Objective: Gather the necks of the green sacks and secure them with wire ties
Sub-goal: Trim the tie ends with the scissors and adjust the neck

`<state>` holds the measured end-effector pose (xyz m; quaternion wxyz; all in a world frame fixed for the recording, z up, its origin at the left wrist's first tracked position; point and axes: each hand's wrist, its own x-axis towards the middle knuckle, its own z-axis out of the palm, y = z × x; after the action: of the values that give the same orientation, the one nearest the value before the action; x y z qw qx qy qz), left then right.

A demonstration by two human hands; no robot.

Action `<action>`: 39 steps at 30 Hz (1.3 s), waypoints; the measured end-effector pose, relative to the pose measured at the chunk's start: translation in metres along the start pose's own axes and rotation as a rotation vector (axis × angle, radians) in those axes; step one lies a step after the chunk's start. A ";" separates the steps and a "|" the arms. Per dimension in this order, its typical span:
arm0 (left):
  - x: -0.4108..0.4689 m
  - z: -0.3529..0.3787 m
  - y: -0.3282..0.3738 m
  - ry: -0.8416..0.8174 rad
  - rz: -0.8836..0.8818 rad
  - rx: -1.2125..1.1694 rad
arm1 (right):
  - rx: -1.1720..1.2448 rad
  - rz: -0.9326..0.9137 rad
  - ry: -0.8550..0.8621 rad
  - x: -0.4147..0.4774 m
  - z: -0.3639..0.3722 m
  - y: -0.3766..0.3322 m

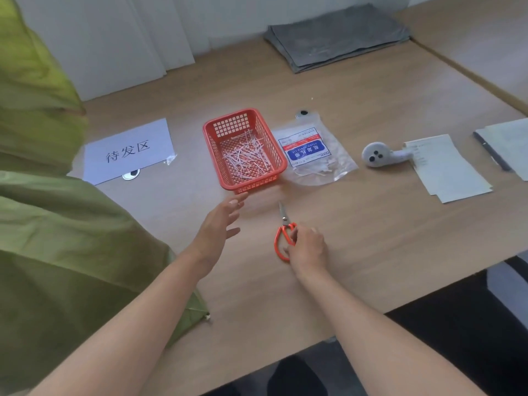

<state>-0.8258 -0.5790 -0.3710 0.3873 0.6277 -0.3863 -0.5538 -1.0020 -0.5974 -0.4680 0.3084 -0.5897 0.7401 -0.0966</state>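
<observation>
Your left hand (221, 224) hovers, fingers spread, just short of the red basket (251, 184) holding the white wire ties (245, 158) at mid-tabletop. Your right hand (307, 247) curls round the handles of the scissors (283, 214), nearer the front edge. The green sacks (57, 224) lie along the tabletop's left edge.

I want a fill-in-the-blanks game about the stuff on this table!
1. The white ties lie in a ____ basket.
2. The right hand grips the ____.
3. The sacks on the left are ____.
4. Seen from the camera, the plastic bag lies just ____ of the basket.
Missing words: red; scissors; green; right.
</observation>
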 end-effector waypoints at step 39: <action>-0.157 -0.162 0.194 0.374 0.489 -0.093 | 0.759 -0.567 -0.096 -0.151 -0.126 -0.265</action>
<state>-0.6892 -0.5037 -0.1175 0.6016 0.5887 -0.4224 -0.3362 -0.8412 -0.5606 -0.1821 0.4973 -0.6181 0.4472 -0.4131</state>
